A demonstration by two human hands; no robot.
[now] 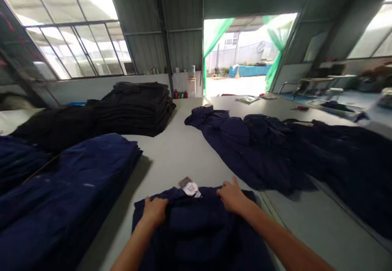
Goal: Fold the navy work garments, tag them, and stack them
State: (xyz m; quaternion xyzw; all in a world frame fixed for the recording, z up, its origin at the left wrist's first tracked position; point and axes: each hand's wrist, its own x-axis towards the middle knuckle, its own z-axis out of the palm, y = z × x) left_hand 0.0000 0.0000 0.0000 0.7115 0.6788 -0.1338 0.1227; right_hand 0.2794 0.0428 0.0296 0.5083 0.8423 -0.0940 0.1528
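Grey shed wall (pixel 141 48) farthest out, well beyond both your hands. Doorway (pixel 235 83) in it, bright, ahead of your right hand, with green curtains (pixel 217 36) drawn to its sides.

Pale table (pixel 177 152) under your work, running out ahead of both hands. Heap of loose navy clothes (pixel 260 156) sprawls on it, ahead of your right hand and off to that hand's right, apart from it. Folded blue stack (pixel 73 181) to the left of your left hand, a bare strip of tabletop between. Black stack (pixel 137 107) farther out, ahead of your left hand and a little to its left, many folded layers showing at the near corner.

Navy garment (pixel 196 226) lies on the table between and below your hands, its near end running out of view. Your left hand (pixel 155 211) is clamped on the far edge near its left corner, fingers curled into the cloth. Your right hand (pixel 232 196) pinches the same edge toward its right corner, one digit raised off it. Hands well apart from each other.

Smallest: printed tag (pixel 189 187) at the garment's far edge, between your hands, touched by neither.
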